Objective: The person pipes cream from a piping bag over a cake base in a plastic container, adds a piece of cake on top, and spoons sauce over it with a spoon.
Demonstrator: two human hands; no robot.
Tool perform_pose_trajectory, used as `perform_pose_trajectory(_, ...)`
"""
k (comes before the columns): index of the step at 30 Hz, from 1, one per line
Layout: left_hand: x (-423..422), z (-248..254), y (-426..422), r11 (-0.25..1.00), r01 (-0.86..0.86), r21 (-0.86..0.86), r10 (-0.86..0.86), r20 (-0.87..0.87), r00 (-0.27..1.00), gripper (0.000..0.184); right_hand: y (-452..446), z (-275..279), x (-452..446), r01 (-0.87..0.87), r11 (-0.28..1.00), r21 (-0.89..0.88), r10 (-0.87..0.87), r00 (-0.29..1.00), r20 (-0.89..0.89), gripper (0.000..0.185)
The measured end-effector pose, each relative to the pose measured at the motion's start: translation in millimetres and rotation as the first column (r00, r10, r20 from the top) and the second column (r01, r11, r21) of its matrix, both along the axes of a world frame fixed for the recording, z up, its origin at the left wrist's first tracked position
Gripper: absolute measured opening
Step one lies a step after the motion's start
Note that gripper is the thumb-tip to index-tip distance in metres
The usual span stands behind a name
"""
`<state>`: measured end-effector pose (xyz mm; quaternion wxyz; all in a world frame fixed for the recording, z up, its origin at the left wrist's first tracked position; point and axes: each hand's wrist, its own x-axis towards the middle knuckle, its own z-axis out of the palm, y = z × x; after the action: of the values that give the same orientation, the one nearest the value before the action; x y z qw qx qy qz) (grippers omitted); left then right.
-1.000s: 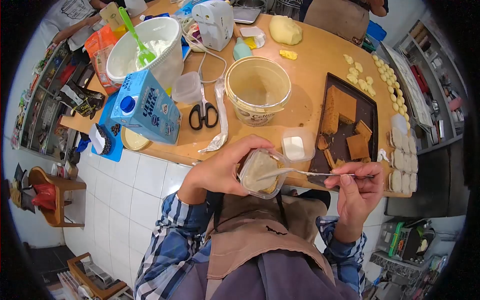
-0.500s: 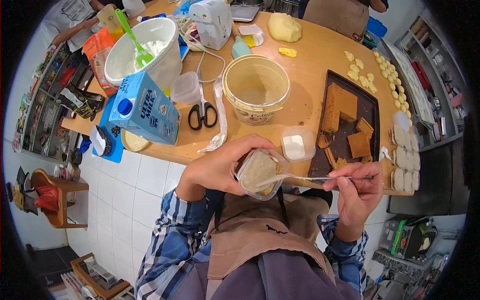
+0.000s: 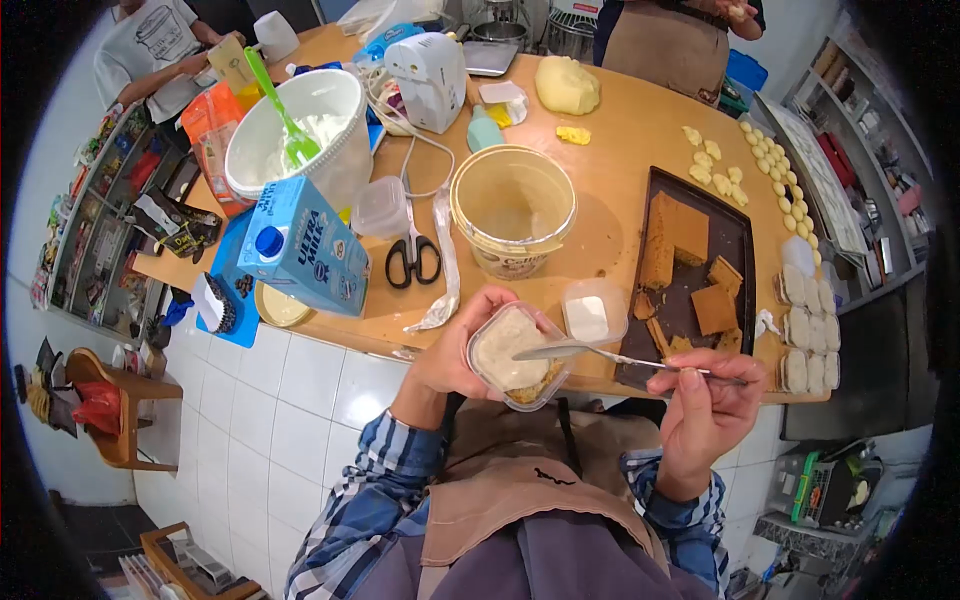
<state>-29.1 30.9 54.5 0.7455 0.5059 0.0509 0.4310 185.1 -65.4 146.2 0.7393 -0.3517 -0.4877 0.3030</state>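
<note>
My left hand (image 3: 452, 348) is wrapped round a small clear plastic container (image 3: 553, 384), tilted toward me. Inside it, pale cream (image 3: 510, 352) covers much of a crumbly brown layer that shows along the lower right. Between the fingers of my right hand (image 3: 703, 405) is the handle of a metal spoon (image 3: 622, 357), whose head lies over the cream; whether it touches cannot be made out. Just beyond sit an open plastic lid or tub (image 3: 594, 311) and a large cream-coloured bucket (image 3: 512, 200) with residue on its inner wall.
On the right, a dark baking tray (image 3: 655, 185) carries brown cake pieces (image 3: 685, 228); filled containers (image 3: 808, 330) stand beyond it. To the left are scissors (image 3: 413, 262), a milk carton (image 3: 310, 250) and a white bowl (image 3: 345, 150) with a green spatula (image 3: 290, 130). Two people stand across the table.
The spoon's head has moved left and up over the cream, which now looks smoother and paler. My left hand holds the container slightly differently. The whole view has shifted a little.
</note>
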Motion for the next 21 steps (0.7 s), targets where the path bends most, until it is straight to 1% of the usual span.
perform_pose_trajectory(4,11,-12,0,0.994,0.054,-0.098,-0.033,0.204,0.978,0.087,0,-3,-5,0.026,0.999,0.028,-0.027,0.999,0.029,0.024)
perform_pose_trajectory(7,19,-22,-2,0.974,0.038,-0.221,0.025,0.274,0.961,0.094,0,-4,-9,0.025,0.998,0.052,-0.027,0.999,0.031,0.027)
perform_pose_trajectory(10,20,-12,-13,0.920,0.102,-0.378,0.023,0.311,0.950,0.097,0,-7,-9,0.007,0.998,0.068,-0.012,0.998,0.066,0.028)
perform_pose_trajectory(13,16,-17,-4,0.902,0.236,-0.362,-0.106,0.344,0.933,0.101,-1,-10,-9,0.004,0.998,0.062,-0.008,0.997,0.073,0.029)
perform_pose_trajectory(16,18,-10,-11,0.900,0.150,-0.408,-0.004,0.337,0.942,0.102,-1,-11,-9,-0.014,0.998,0.054,0.009,0.995,0.096,0.031)
perform_pose_trajectory(19,20,-7,-10,0.921,0.103,-0.377,0.009,0.284,0.959,0.097,-1,-9,-10,-0.016,0.998,0.056,0.006,0.987,0.163,0.032)
perform_pose_trajectory(21,23,-2,-12,0.904,0.075,-0.420,0.047,0.273,0.961,0.093,-1,-8,-10,-0.041,0.997,0.064,0.026,0.975,0.220,0.032)
